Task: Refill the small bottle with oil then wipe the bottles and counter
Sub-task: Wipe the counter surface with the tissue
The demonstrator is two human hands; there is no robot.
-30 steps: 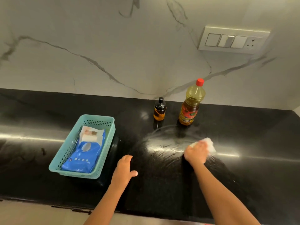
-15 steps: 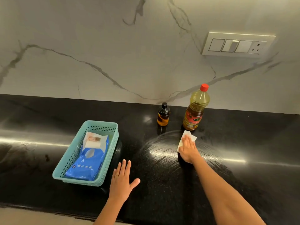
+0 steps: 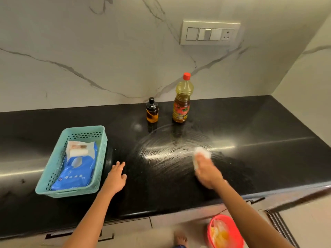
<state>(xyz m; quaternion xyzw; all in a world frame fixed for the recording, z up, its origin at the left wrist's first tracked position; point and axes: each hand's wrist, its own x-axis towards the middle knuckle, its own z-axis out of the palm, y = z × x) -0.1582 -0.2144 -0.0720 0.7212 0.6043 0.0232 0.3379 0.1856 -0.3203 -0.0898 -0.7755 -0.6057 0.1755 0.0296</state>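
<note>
The small bottle point(image 3: 152, 110) stands capped at the back of the table point(image 3: 268, 126), near the wall, holding amber oil. The large oil bottle point(image 3: 182, 99), red cap on, stands just to its right, apart from it. Both are upright and untouched.

In front of the bottles the dark surface shows curved wet streaks point(image 3: 166, 151), consistent with wiping. The right hand point(image 3: 207, 170) presses a white wipe point(image 3: 202, 153) flat on the table at the right edge of the streaks; the grip is clenched on the wipe, though motion blur hides the fingers. The left hand point(image 3: 115, 178) rests open, palm down, grasping nothing, just right of a teal basket point(image 3: 100, 158) that holds a blue pack of wipes point(image 3: 77, 167). A red bin point(image 3: 225, 231) sits on the floor below.

Judgement: refilling appears complete; the step in hand is wiping the table. The next move calls for carrying the wipe across the unstreaked areas nearby, keeping clear of the bottles to avoid toppling them, then disposal, probably in the bin.
</note>
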